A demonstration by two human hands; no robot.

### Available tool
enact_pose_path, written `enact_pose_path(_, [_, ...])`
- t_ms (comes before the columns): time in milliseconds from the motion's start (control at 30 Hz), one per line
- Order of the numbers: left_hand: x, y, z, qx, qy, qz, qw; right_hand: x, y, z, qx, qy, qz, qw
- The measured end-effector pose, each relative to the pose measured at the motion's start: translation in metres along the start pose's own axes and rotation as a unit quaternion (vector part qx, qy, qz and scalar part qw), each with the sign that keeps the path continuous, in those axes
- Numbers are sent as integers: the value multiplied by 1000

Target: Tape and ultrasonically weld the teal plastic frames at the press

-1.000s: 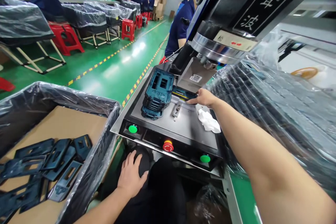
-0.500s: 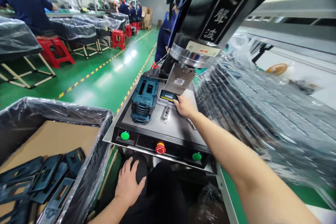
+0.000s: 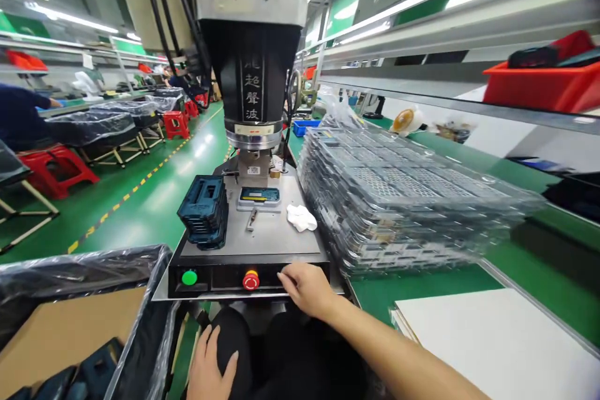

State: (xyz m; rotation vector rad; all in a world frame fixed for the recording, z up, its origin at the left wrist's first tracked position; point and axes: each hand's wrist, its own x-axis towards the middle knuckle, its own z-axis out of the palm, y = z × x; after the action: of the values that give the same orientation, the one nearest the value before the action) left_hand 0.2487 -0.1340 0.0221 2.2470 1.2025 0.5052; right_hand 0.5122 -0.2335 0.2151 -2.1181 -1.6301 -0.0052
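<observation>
A blue frame (image 3: 269, 192) with a yellow strip lies in the fixture (image 3: 257, 205), in front of the press head (image 3: 253, 167). Clockwise from it: clear trays (image 3: 375, 206) stacked at three, a cloth (image 3: 301, 217) at four, a red button (image 3: 250, 280) at six, piled frames (image 3: 202, 212) at eight. Farther out towards eight, a lined bin (image 3: 149, 319) holds cardboard (image 3: 79, 325) and loose frames (image 3: 99, 367); towards two, a red tub (image 3: 539, 89) holds dark items. The right hand (image 3: 307, 289), at five, curls half-closed against the control strip (image 3: 220, 276); its grip seems unfilled, though its underside is hidden. At seven, the left hand (image 3: 209, 364) spreads loosely over a knee (image 3: 234, 334), holding nothing.
</observation>
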Motion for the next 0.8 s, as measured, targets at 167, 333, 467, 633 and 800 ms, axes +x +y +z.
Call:
enact_pose_path(167, [25,31,-31,11,157,26,987,-35,27,15,65,22,120,990])
enact_pose_path(333, [58,61,-48,39,225,70,971,-34,30,19,91,13,173,981])
enact_pose_path(467, [67,63,-40,87,189,81,975,-28,32,23,84,29,185,979])
enact_pose_path(633, [65,63,-41,106,180,71,975,-25,36,29,90,49,206,973])
enact_pose_path(800, [56,67,-44,78,190,73,976,-27,38,30,112,50,197,973])
